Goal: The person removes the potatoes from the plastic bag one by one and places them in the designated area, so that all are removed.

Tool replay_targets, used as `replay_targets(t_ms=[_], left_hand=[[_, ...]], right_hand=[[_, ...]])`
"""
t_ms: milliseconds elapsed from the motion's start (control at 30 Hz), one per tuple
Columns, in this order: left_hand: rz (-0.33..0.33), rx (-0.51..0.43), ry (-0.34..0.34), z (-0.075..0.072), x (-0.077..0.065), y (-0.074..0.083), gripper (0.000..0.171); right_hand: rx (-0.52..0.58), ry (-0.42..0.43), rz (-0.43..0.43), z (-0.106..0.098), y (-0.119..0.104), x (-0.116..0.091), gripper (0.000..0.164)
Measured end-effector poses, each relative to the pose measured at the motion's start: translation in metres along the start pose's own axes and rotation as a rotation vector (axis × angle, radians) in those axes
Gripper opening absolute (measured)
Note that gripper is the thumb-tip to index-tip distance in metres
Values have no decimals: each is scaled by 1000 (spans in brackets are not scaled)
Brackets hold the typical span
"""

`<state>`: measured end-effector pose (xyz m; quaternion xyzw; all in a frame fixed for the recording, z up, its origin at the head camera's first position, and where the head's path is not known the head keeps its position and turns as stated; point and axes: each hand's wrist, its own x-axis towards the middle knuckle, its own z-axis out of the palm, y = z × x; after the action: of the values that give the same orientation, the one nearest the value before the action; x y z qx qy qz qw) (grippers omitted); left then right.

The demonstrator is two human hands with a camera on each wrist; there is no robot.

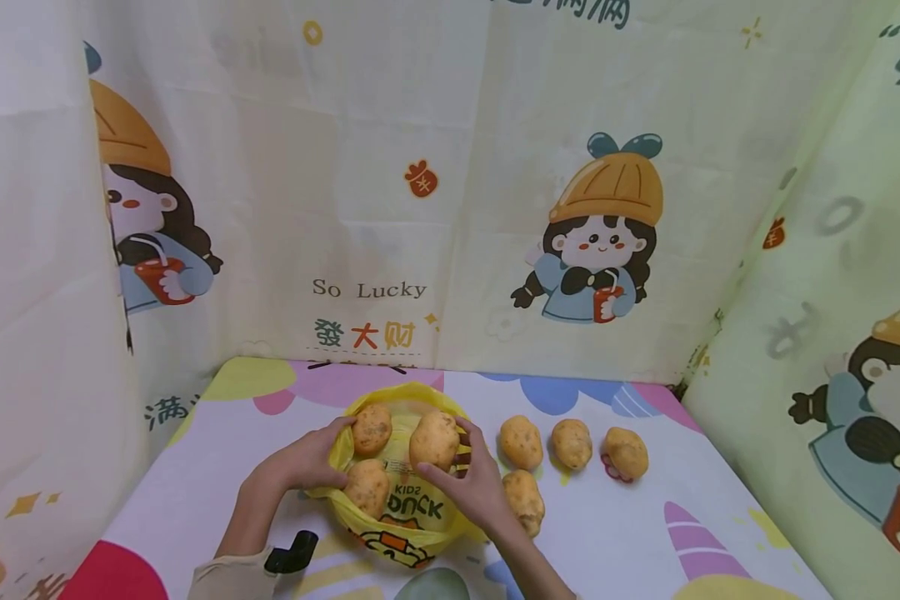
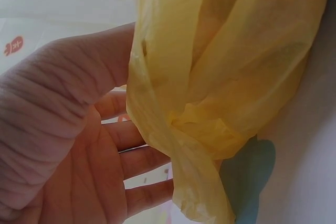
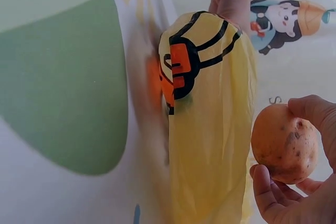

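Note:
A yellow plastic bag with a printed duck lies with its mouth spread wide. Inside it, on the left, are two potatoes, an upper potato and a lower potato. At the bag's left rim my left hand touches the plastic, thumb and fingers far apart. In the left wrist view its fingers look fairly straight, and their tips are hidden behind the plastic. My right hand grips another potato between thumb and fingers over the bag's right part.
Right of the bag, three potatoes stand in a row: a near one, a middle one and a far one. Another potato lies below the row, partly behind my right hand. Printed cloth walls enclose the patterned table.

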<state>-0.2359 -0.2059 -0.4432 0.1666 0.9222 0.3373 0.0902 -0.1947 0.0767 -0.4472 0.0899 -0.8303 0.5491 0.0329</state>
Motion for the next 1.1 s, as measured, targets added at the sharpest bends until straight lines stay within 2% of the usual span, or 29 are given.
replay_targets(t_ms=[233,633,1100], left_hand=[[-4,11,1,-1,1,0,97],[-32,26,-1,1,1,0,97],[-28,6,-4,1,1,0,97]], right_hand=[[-15,1,27,-8,1,-7,93],[-18,42,17,-24,9,-16,90],[-19,74,38,-46,9,-26,88]])
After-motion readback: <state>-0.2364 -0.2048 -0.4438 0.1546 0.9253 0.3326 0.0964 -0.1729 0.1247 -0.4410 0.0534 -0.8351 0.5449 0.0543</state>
